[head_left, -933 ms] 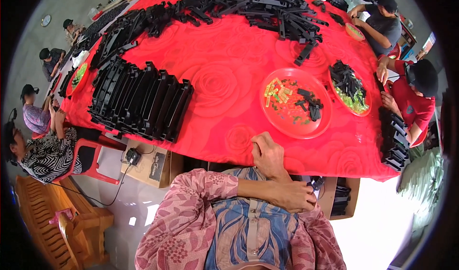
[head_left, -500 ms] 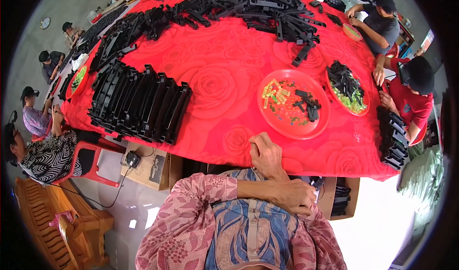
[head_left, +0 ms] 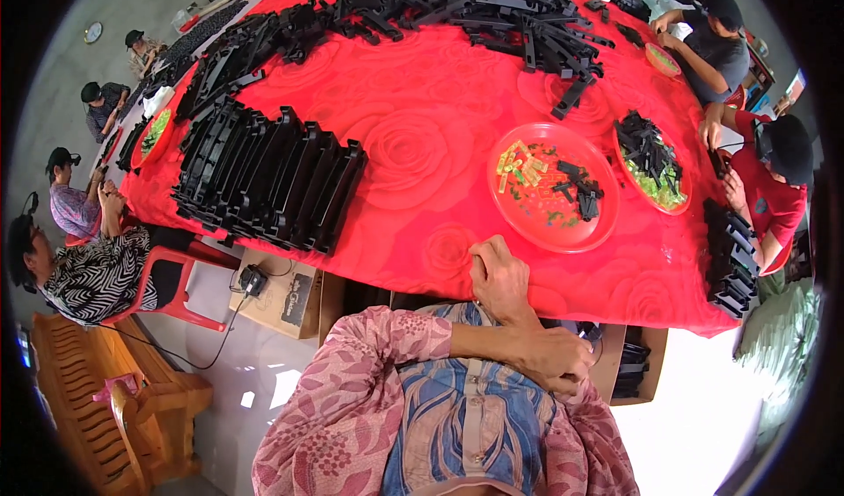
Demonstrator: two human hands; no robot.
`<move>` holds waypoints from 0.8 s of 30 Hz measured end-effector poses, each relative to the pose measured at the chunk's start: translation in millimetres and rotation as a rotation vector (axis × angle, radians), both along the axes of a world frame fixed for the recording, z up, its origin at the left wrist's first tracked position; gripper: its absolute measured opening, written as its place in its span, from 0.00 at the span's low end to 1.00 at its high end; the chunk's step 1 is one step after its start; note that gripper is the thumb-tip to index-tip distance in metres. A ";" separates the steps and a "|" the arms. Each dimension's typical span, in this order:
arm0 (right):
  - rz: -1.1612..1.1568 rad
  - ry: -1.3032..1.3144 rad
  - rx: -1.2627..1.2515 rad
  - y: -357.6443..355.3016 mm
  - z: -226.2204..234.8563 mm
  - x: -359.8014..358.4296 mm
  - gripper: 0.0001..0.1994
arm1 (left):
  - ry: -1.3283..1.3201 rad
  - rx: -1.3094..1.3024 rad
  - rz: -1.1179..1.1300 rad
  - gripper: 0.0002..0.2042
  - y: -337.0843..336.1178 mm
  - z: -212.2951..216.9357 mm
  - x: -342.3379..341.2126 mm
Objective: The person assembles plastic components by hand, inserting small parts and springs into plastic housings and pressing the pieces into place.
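Observation:
My forearms cross at the near edge of the red table. My left hand [head_left: 563, 361] lies past the right wrist, fingers curled in, with nothing seen in it. My right hand [head_left: 501, 276] rests on the cloth edge with its fingers bent into a loose fist, and no object shows there. Beyond it, a red plate [head_left: 519, 214] carries yellow-green pieces [head_left: 520, 164] and small black parts [head_left: 582, 193]. Left of the hands stands a tight row of long black plastic parts [head_left: 264, 180].
A heap of black parts [head_left: 492, 8] covers the far side. Another red bowl [head_left: 685, 199] holds green pieces and black strips. Co-workers sit at the right [head_left: 778, 197] and left [head_left: 88, 267]. Cardboard boxes [head_left: 286, 298] and a wooden bench [head_left: 141, 408] stand below.
The whole view has shifted a little, so the table things sit slightly further right. My crossed arms and both hands keep the same pose.

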State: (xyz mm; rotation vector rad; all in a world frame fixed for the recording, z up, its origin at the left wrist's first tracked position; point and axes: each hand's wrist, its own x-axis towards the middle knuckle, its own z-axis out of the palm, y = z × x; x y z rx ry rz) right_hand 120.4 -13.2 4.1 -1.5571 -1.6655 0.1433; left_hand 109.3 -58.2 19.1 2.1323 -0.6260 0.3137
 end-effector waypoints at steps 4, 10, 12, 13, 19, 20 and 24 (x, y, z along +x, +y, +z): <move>0.007 -0.021 -0.023 -1.3 2.5 0.0 0.06 | 0.040 -0.045 0.012 0.08 0.5 0.9 -1.9; 0.002 -0.025 -0.011 3.4 0.9 -0.1 0.07 | -0.097 0.006 0.029 0.12 1.3 -0.2 1.0; -0.009 -0.016 -0.013 3.9 -0.4 0.1 0.07 | -0.050 0.004 -0.001 0.12 4.5 3.9 2.5; -0.009 -0.019 -0.016 4.2 -1.5 0.5 0.07 | -0.004 0.015 -0.017 0.13 4.9 4.1 3.1; 0.007 -0.036 -0.026 1.9 -2.9 0.1 0.07 | -0.037 -0.109 -0.037 0.13 3.8 5.3 1.1; 0.010 -0.046 -0.020 2.2 -3.2 0.6 0.07 | -0.150 -0.174 0.022 0.14 1.0 2.0 1.8; 0.013 -0.018 0.003 3.2 -4.1 -0.3 0.07 | -0.083 -0.085 -0.008 0.15 3.4 6.9 1.6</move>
